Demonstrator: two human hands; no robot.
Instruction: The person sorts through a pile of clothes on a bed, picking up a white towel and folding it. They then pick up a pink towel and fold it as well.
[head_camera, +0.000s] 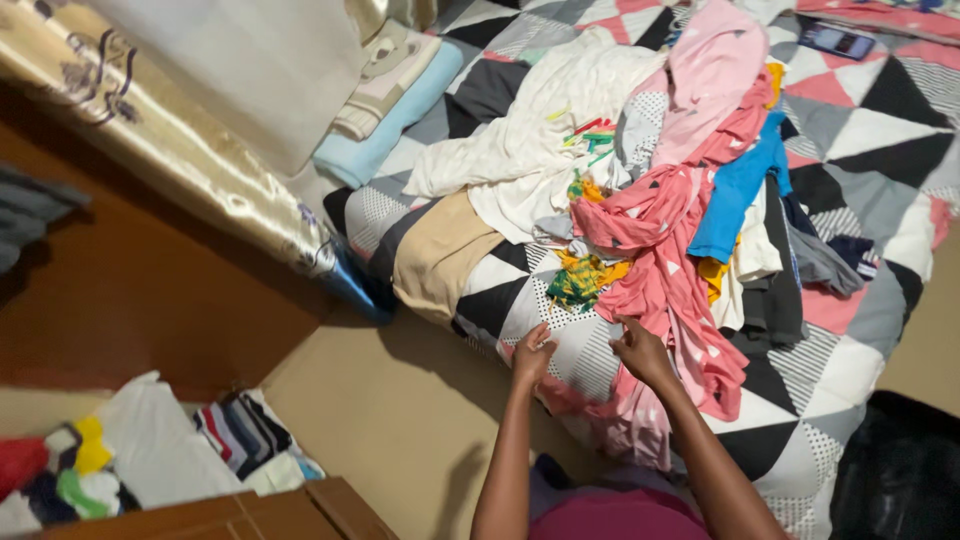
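Both hands reach over the edge of a bed covered by a geometric patterned quilt (870, 110). The right hand (640, 352) pinches the edge of a pink patterned garment (668, 290) that trails down from the laundry pile. The left hand (533, 355) hovers just beside it, fingers curled; whether it grips any cloth cannot be told. A blue shirt (738, 195) and a white garment (545, 130) lie in the pile.

A dark rectangular phone screen (838, 41) lies on the bed's far corner.
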